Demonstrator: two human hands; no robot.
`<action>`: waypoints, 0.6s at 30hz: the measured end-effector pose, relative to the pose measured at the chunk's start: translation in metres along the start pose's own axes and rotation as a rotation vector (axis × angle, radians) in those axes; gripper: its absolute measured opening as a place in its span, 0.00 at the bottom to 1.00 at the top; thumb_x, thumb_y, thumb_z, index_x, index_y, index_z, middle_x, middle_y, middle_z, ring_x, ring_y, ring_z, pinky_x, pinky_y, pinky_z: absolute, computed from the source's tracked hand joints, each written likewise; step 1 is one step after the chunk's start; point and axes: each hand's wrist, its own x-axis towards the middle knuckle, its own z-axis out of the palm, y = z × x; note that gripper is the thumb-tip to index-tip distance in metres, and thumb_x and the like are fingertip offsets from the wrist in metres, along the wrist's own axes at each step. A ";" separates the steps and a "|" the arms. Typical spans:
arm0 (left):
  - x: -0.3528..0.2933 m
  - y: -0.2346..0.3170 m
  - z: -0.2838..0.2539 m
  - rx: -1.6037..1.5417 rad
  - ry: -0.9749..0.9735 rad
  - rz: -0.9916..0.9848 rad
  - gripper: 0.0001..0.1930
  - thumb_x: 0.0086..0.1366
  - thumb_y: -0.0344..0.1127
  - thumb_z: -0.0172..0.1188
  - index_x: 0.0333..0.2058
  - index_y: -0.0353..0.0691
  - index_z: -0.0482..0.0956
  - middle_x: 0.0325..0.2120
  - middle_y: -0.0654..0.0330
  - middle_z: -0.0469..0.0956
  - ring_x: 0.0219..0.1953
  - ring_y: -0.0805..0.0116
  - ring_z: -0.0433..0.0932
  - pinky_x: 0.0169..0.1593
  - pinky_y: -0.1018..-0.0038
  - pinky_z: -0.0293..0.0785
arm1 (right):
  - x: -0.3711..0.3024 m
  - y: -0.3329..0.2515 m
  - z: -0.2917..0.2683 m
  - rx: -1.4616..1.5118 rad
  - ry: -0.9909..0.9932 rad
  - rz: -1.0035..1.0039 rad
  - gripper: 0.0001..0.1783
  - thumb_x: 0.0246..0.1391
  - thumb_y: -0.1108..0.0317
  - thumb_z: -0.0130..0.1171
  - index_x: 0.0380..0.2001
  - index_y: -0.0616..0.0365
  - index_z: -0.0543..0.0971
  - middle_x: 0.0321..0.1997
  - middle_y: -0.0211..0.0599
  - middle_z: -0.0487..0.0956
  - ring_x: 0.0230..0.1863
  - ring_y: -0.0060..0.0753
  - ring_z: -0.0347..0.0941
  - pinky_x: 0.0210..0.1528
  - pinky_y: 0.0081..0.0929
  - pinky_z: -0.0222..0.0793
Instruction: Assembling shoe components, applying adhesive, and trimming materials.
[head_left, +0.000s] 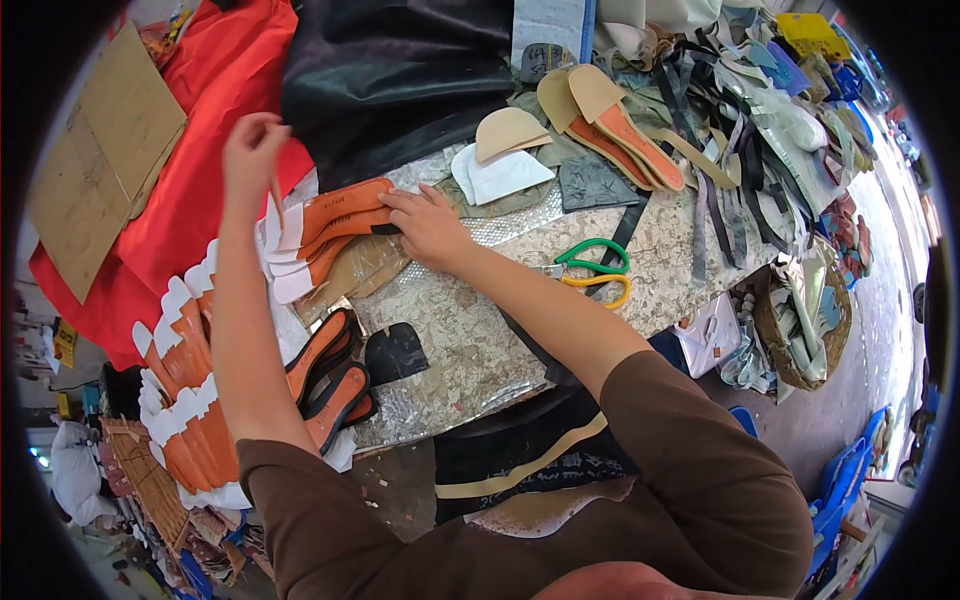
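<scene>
My left hand (255, 152) is raised over red cloth at the left, its fingers pinched together. A thin tan sliver runs down from it toward the insoles; what exactly it pinches is too small to make out. Several overlapping orange-brown shoe insoles (335, 213) with white toe ends lie on the table in front of me. Across their heel ends rests my right hand (430, 226), fingers stretched out and touching the top ones. Green-and-yellow-handled scissors (592, 268) lie to the right, beneath no hand. A black curved piece (396, 353) lies nearer to me.
More white-tipped insoles (185, 350) stand in rows at the left, beside black-edged sandal soles (335, 380). Farther off are beige and white toe pieces (508, 150), two tan-toed insoles (615, 130), black sheet material (400, 80) and tangled strips (735, 150). A scrap basket (835, 330) stands right.
</scene>
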 end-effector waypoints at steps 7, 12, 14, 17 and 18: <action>-0.040 -0.027 -0.237 -0.356 1.292 -0.192 0.18 0.64 0.28 0.43 0.49 0.25 0.72 0.32 0.44 0.78 0.31 0.53 0.80 0.34 0.62 0.81 | 0.009 -0.016 0.006 0.033 -0.001 -0.001 0.16 0.49 0.67 0.59 0.43 0.56 0.77 0.63 0.37 0.71 0.67 0.38 0.62 0.71 0.48 0.48; -0.089 -0.042 -0.225 -0.684 1.633 -0.367 0.13 0.64 0.30 0.41 0.39 0.29 0.73 0.28 0.48 0.75 0.25 0.55 0.77 0.31 0.62 0.81 | 0.001 0.003 0.007 -0.024 -0.007 -0.001 0.17 0.50 0.67 0.59 0.45 0.54 0.76 0.63 0.36 0.71 0.66 0.38 0.63 0.71 0.48 0.48; -0.093 -0.035 -0.220 -0.692 1.619 -0.357 0.13 0.64 0.30 0.40 0.38 0.29 0.73 0.28 0.48 0.75 0.25 0.55 0.76 0.30 0.63 0.80 | 0.000 0.005 0.007 -0.049 -0.010 0.001 0.17 0.50 0.67 0.59 0.45 0.53 0.76 0.63 0.36 0.71 0.66 0.38 0.63 0.71 0.48 0.48; -0.098 -0.042 -0.223 -0.773 1.613 -0.433 0.13 0.64 0.30 0.40 0.36 0.29 0.73 0.25 0.51 0.74 0.24 0.55 0.76 0.29 0.64 0.79 | -0.002 0.008 0.006 -0.076 -0.034 0.019 0.17 0.51 0.66 0.58 0.46 0.53 0.76 0.63 0.36 0.70 0.67 0.37 0.63 0.72 0.48 0.47; -0.101 -0.050 -0.237 -0.836 1.622 -0.508 0.13 0.64 0.31 0.40 0.35 0.30 0.73 0.24 0.53 0.74 0.23 0.56 0.76 0.29 0.65 0.79 | -0.002 0.007 0.006 -0.080 -0.042 0.020 0.17 0.51 0.66 0.57 0.46 0.53 0.76 0.63 0.35 0.70 0.67 0.37 0.63 0.72 0.48 0.46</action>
